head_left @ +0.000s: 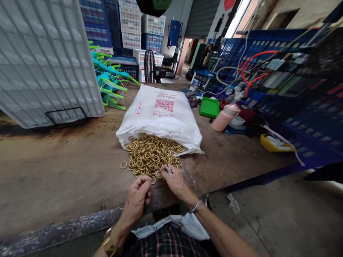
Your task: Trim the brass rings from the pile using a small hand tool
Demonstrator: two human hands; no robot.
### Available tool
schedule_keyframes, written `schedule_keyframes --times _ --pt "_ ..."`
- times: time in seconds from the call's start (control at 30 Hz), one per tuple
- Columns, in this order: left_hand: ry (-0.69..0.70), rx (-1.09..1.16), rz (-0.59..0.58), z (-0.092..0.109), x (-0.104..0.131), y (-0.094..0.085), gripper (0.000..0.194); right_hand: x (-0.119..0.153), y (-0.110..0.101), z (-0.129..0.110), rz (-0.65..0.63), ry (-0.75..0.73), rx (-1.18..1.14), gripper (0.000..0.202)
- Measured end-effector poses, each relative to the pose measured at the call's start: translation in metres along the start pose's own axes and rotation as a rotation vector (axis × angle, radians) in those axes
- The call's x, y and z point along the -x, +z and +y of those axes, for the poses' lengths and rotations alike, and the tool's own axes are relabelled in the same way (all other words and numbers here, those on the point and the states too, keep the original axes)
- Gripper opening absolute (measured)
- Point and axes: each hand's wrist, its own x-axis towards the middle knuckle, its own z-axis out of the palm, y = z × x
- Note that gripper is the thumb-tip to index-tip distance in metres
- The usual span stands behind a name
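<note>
A heap of brass-coloured rings spills from the open mouth of a white printed sack on the brown table. One loose ring lies left of the heap. My left hand is at the table's front edge, its thumb and fingers pinched at a ring. At the heap's front right side is my right hand, fingers closed around a small greyish object too small to identify. The fingertips of my right hand touch the rings.
A large white ribbed crate stands at the left, with green and turquoise plastic pieces behind it. To the right are a green tray, a pink bottle, a yellow dish and blue crates with hoses.
</note>
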Motion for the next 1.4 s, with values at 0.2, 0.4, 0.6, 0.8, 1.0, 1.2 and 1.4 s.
schedule_keyframes --times 0.2,0.4,0.6,0.8,1.0,1.2,1.4 --pt "0.405 -0.388 0.047 -0.003 0.002 0.002 0.021 0.006 0.004 -0.011 -0.095 0.239 -0.335 0.016" --pt "0.349 -0.368 -0.040 0.002 0.003 0.004 0.014 0.010 0.008 -0.019 -0.238 0.374 -0.564 0.017" --pt "0.093 -0.273 -0.019 0.000 0.004 0.003 0.026 0.010 0.010 -0.020 -0.191 0.165 -0.300 0.021" --pt "-0.063 -0.165 -0.071 -0.002 0.004 0.000 0.035 0.010 0.012 -0.022 -0.194 0.161 -0.246 0.019" --pt "-0.111 -0.037 -0.103 -0.002 0.004 0.000 0.036 0.009 0.012 -0.020 -0.218 0.118 -0.229 0.019" --pt "-0.126 0.093 -0.120 0.004 0.007 0.001 0.037 0.013 0.009 -0.015 -0.128 -0.029 0.075 0.021" --pt "-0.109 0.084 -0.091 0.005 0.005 0.001 0.039 0.025 0.009 -0.008 -0.236 -0.236 0.509 0.020"
